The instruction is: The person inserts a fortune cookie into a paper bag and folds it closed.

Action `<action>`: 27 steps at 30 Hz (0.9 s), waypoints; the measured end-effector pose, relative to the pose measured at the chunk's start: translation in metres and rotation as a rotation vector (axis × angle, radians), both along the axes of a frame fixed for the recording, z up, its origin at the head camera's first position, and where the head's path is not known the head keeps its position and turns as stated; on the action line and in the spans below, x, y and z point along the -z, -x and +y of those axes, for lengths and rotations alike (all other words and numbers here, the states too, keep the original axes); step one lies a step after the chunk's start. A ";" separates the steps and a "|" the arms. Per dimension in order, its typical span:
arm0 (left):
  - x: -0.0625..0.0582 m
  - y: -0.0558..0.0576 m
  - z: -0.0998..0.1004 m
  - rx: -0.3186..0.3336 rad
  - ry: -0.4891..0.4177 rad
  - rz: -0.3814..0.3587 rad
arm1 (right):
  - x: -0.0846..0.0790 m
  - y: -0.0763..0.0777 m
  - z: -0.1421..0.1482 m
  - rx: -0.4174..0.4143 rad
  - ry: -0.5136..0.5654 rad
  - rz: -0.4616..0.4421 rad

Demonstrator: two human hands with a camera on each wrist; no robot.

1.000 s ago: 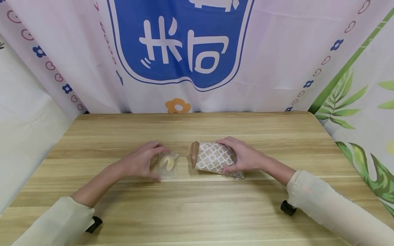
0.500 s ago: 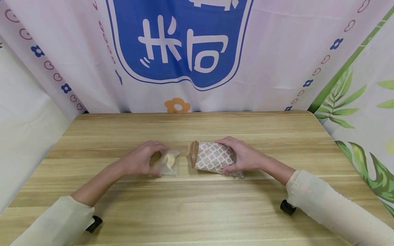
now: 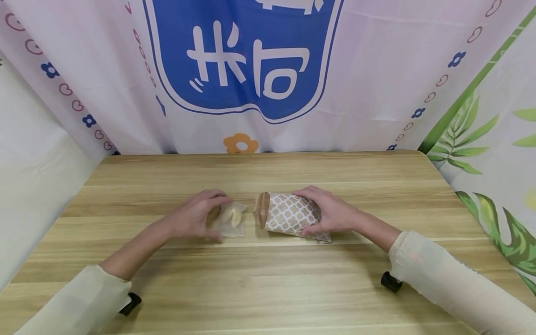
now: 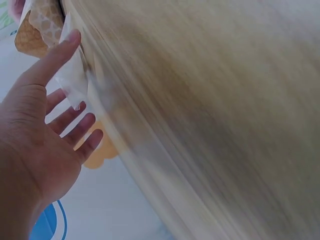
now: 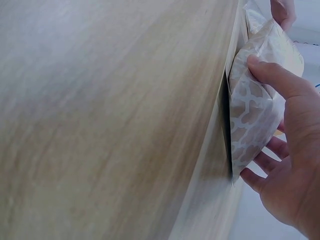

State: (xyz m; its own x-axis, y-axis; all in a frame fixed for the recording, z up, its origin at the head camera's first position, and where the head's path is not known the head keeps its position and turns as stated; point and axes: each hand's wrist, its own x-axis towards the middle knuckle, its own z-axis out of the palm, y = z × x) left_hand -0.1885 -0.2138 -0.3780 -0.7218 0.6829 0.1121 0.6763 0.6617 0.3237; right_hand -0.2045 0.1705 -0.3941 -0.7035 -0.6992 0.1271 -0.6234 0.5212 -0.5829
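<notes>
A fortune cookie (image 3: 235, 217) in a clear packet (image 3: 237, 231) lies left of the table's middle. My left hand (image 3: 201, 216) spans the packet's left end, thumb on the near side and fingers on the far side. In the left wrist view that hand's fingers are spread and relaxed, with the packet (image 4: 74, 75) between thumb and fingertips. To the right, my right hand (image 3: 326, 211) grips the closed end of a brown paper bag (image 3: 291, 214) with a white lattice pattern. The bag lies on its side, its mouth facing the packet. Its inside is mostly hidden.
Both things are on a wood-grain table (image 3: 268, 284). A white curtain (image 3: 364, 93) with a blue emblem hangs along its back edge, and a leaf-patterned cloth (image 3: 502, 153) hangs on the right. Black wrist devices (image 3: 391, 282) sit below both sleeves.
The fortune cookie packet has shifted slightly right and away, tipping and then lying flatter. My left hand has edged right with it. The right hand and paper bag have stayed put.
</notes>
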 end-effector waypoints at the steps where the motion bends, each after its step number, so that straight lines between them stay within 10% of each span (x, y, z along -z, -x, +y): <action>1: 0.001 0.000 0.001 0.007 -0.001 0.013 | 0.000 0.000 0.000 -0.001 0.000 0.000; 27: 0.007 0.000 0.011 -0.060 -0.019 0.022 | 0.001 0.000 0.000 0.003 -0.006 -0.014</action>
State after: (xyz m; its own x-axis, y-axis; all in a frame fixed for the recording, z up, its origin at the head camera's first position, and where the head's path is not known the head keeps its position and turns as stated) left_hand -0.1881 -0.2027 -0.3853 -0.7588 0.6359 0.1409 0.6426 0.6954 0.3218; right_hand -0.2043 0.1704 -0.3946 -0.7069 -0.6981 0.1134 -0.6140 0.5262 -0.5883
